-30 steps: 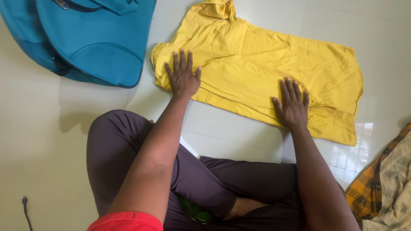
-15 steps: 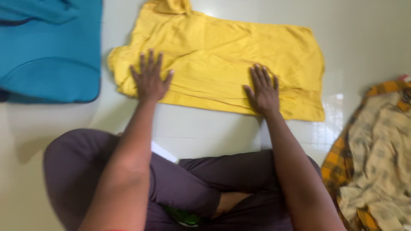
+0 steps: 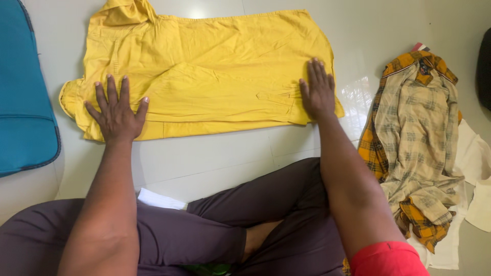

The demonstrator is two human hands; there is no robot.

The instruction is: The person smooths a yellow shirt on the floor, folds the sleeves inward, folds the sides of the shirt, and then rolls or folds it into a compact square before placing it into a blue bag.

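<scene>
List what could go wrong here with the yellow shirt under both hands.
1. The yellow shirt still shows creases across its middle; pressed flat by the left hand and right hand, they may set in.
2. The floor looks glossy, so the cloth could slide when pushed.
3. The checked shirt lies close on the right and might get caught in a sweep.

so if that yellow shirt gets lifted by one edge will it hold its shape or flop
The yellow shirt would likely flop: it lies creased and flat like thin cloth. It probably weighs little. On the glossy tiled floor it may slide when pushed, unless the left hand and right hand press it.
</scene>
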